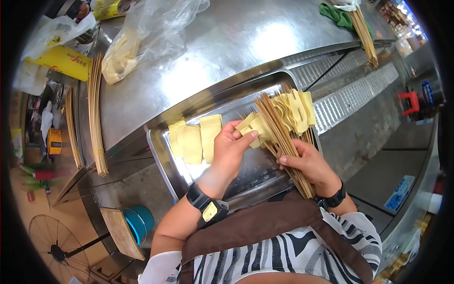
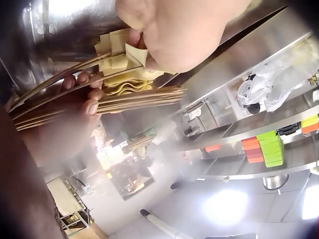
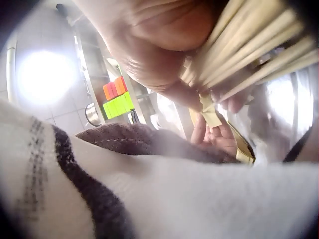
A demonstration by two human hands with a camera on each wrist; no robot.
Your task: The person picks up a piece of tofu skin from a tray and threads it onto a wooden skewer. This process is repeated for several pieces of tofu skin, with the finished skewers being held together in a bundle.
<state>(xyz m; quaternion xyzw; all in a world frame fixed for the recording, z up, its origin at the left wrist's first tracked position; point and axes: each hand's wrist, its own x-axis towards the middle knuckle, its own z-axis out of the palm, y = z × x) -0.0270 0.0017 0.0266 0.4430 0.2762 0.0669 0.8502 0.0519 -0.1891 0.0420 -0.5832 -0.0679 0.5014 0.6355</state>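
Observation:
My right hand (image 1: 309, 163) grips a thick bundle of bamboo skewers (image 1: 279, 123), its thumb across them. With thumb and fingers, my left hand (image 1: 229, 151) pinches a pale yellow tofu-skin-like sheet (image 1: 254, 124) at the skewers' left side. In the left wrist view, a thin skewer (image 2: 122, 73) runs along the pinched sheet. Wavy folded pieces (image 1: 294, 110) sit threaded on skewers at the right end of the steel tray (image 1: 160, 158). Flat stacks of yellow sheets (image 1: 189, 142) lie in the tray's left part.
The tray stands against a steel counter (image 1: 213, 52) bearing a clear plastic bag (image 1: 151, 35). More skewer bundles lie at the left (image 1: 96, 113) and far right (image 1: 363, 35), near a green cloth (image 1: 336, 15). A blue bucket (image 1: 139, 222) and a fan (image 1: 57, 251) stand lower left.

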